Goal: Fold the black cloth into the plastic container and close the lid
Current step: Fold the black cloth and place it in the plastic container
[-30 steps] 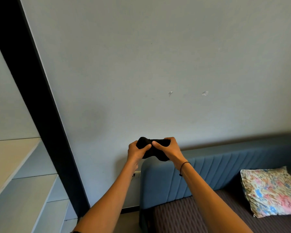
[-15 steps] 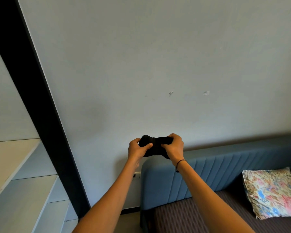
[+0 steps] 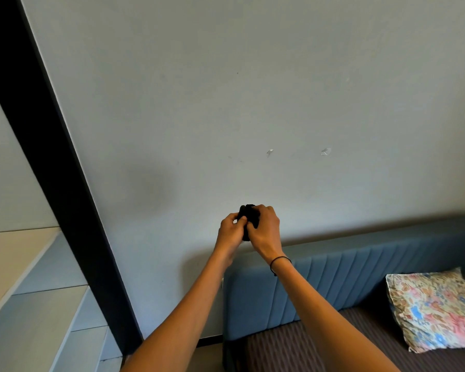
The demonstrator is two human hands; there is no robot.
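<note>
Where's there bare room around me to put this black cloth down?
Both hands, left hand and right hand, are bunched on the small black cloth. Free patches: the brown striped mattress between the blue padded headboard and the floral pillow, and the pale shelf tops left of the black post. No plastic container shows.

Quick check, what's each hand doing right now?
Left hand: closed on the black cloth, held up in the air.
Right hand: closed on the same cloth, fingers wrapped over its top.
</note>
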